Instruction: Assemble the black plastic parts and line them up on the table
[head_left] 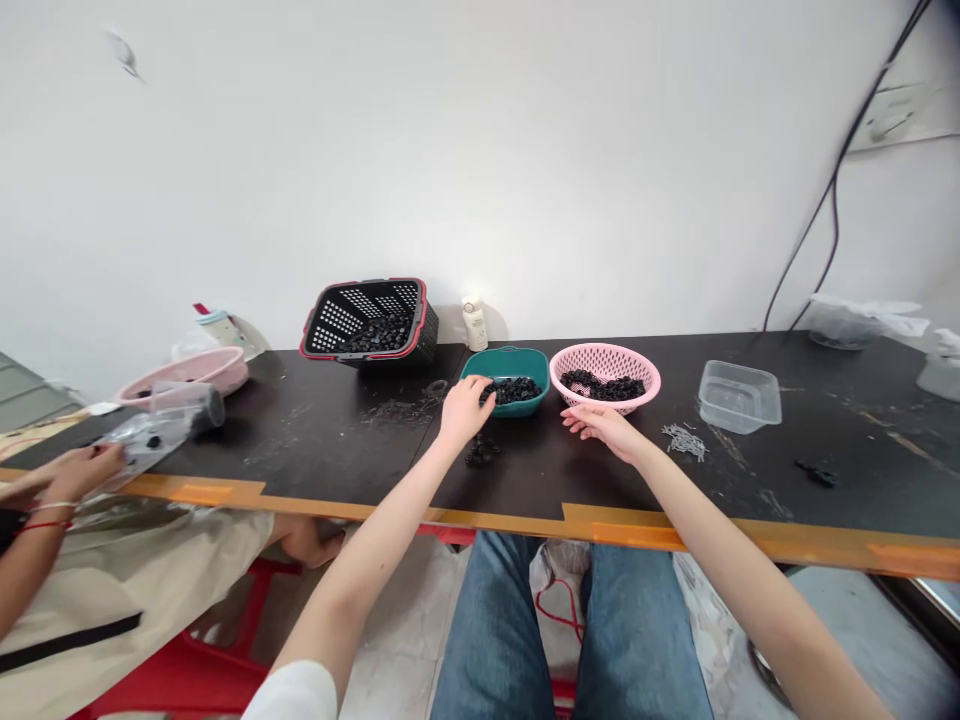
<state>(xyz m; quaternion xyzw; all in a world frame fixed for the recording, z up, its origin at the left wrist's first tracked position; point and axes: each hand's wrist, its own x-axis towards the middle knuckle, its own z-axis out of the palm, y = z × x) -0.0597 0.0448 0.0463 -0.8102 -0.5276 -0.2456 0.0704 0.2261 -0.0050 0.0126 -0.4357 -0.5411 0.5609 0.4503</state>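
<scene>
The left hand (466, 408) obscured part of the teal basin (534, 362), its grip indeterminable; the right hand (600, 424) was loosely open.

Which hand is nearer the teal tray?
Left. The left hand is at the tray's left front edge; the right hand is off to its right, by the pink basket's front rim.

One each: teal basin (511, 362); left of it, black basket (426, 338), pink basin (222, 372), white bottle (475, 325); right, pink colander (604, 357), open clear tub (741, 402).

Black table (322, 440) bears baskets (651, 386), tubs (739, 405) and small parts (481, 452).
</scene>
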